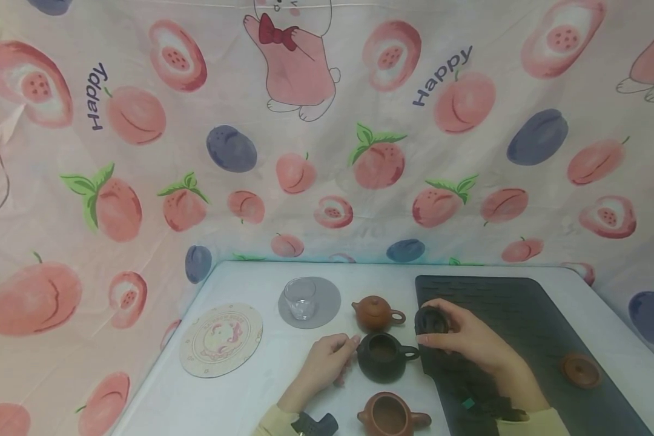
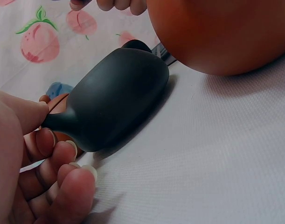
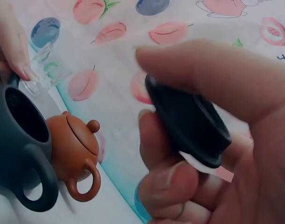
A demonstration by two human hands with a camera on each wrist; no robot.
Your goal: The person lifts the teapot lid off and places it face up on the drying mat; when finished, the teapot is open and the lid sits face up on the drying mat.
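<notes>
A black teapot [image 1: 382, 358] without its lid stands on the white table, its dark opening facing up. My left hand [image 1: 326, 366] pinches its spout [image 2: 58, 122] between thumb and forefinger, the other fingers curled below. My right hand [image 1: 471, 336] holds the black lid [image 3: 191, 123] between thumb and fingers, tilted, above the left edge of the dark tray. Behind the black teapot sits a small brown teapot [image 1: 374, 313] with its lid on. In front stands a reddish-brown teapot [image 1: 390, 416], open at the top.
On the dark tray [image 1: 501, 309] at the right lies a reddish-brown lid [image 1: 581, 370]. A clear glass cup [image 1: 300, 298] stands on a grey round mat [image 1: 329, 303] at the back. A patterned round mat [image 1: 221, 340] lies at the left. A fruit-print cloth [image 1: 327, 157] hangs behind.
</notes>
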